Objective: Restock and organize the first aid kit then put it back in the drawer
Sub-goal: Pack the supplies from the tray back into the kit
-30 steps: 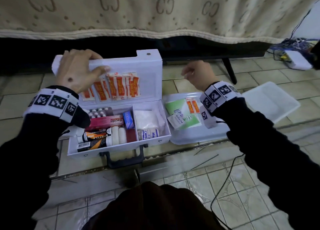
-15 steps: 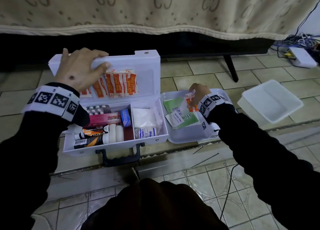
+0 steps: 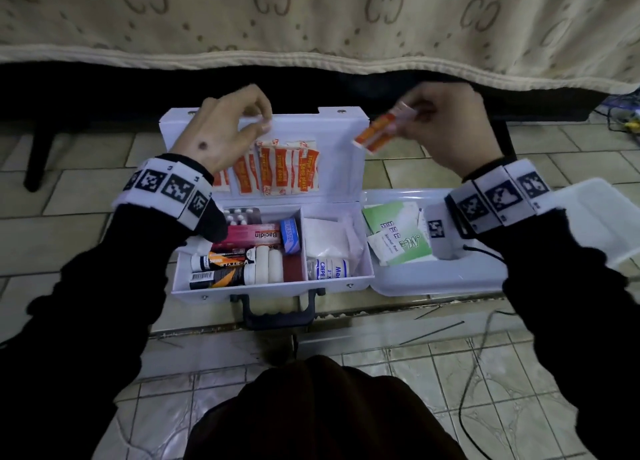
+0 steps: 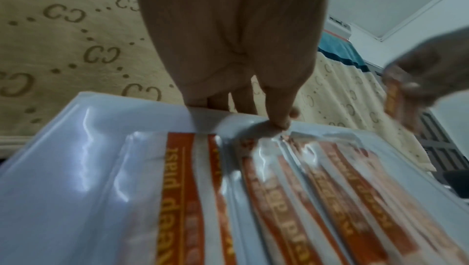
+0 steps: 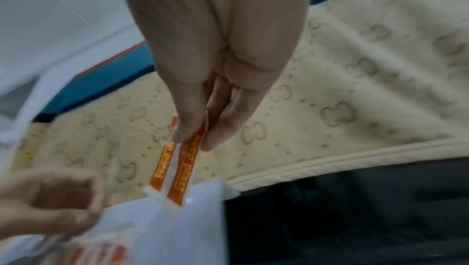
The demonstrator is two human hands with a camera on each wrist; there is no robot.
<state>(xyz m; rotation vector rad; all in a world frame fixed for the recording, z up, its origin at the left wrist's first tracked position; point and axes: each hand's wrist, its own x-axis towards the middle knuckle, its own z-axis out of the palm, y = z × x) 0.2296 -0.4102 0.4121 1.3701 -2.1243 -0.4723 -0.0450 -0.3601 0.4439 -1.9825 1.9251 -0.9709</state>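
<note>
The white first aid kit (image 3: pixel 273 286) lies open on the tiled floor, its lid (image 3: pixel 339 154) standing upright. A clear pocket in the lid holds several orange plaster strips (image 3: pixel 277 168) (image 4: pixel 182 189). My left hand (image 3: pixel 259 120) (image 4: pixel 279 116) grips the lid's top edge, fingers behind it and thumb on the pocket's rim. My right hand (image 3: pixel 412 116) (image 5: pixel 195 134) pinches two orange plaster strips (image 3: pixel 377 133) (image 5: pixel 177 169) in the air. They hang just above the lid's upper right corner, apart from the pocket.
The kit's base holds a pink Bacidin box (image 3: pixel 252 234), tubes, a blister pack and a crepe bandage (image 3: pixel 329 269). A clear tray (image 3: pixel 433 279) to the right holds green packets (image 3: pixel 391 220). Its lid (image 3: pixel 595 217) lies farther right. A bed with a beige blanket (image 3: pixel 311 19) stands behind.
My right hand dropped into the clear tray, picked up orange plaster strips and lifted them up beside the kit's lid. My left hand stayed on the lid's top edge.
</note>
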